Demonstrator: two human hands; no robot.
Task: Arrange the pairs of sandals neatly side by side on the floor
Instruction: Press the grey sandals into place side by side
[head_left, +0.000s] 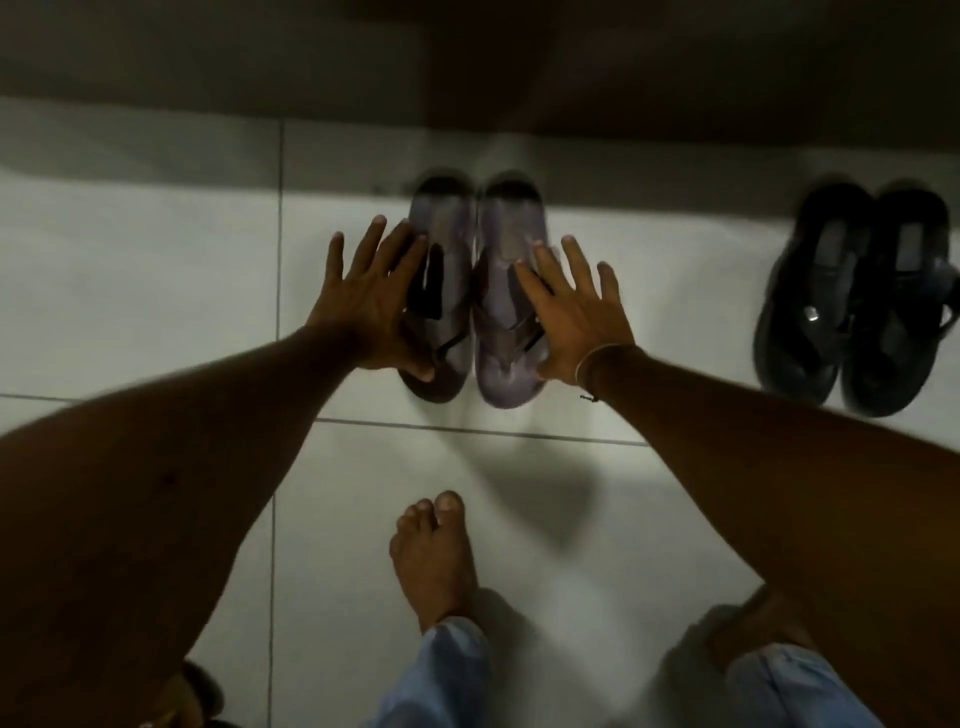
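Sandals, grey pair (475, 291): side by side on floor (156, 260); left hand (371, 306) and right hand (571, 312) flat, fingers spread, gripping nothing; risk: uneven push skews pair toward black pair (852, 301).

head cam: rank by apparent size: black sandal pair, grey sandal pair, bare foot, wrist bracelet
1-2. black sandal pair and grey sandal pair: they look alike in size and both are blurred, so not ranked.
3. bare foot, though it is nearer the camera.
4. wrist bracelet, the smallest.
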